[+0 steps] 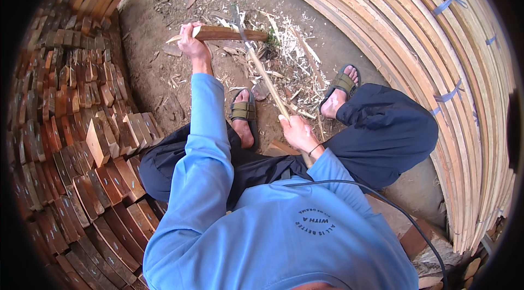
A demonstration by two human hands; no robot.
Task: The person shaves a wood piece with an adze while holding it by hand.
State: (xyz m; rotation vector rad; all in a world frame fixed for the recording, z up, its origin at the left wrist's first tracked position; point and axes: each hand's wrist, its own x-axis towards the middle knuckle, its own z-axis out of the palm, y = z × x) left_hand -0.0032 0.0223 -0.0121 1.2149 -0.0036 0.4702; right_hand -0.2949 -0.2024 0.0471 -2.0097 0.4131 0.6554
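My left hand is closed around one end of a wooden stake, with its pale pointed tip sticking out past my fingers. The stake lies level across, its far end over the wood shavings. In my right hand is the long pale handle of a cutting tool. Its thin dark metal blade crosses the stake near its middle. Whether blade and wood touch I cannot tell. The handle's lower end runs under my wrist toward my lap.
Stacked short boards rise along the left. Long bent-looking planks, tied with blue strips, line the right. My sandalled feet rest on the dirt floor. A black cable runs across my right side.
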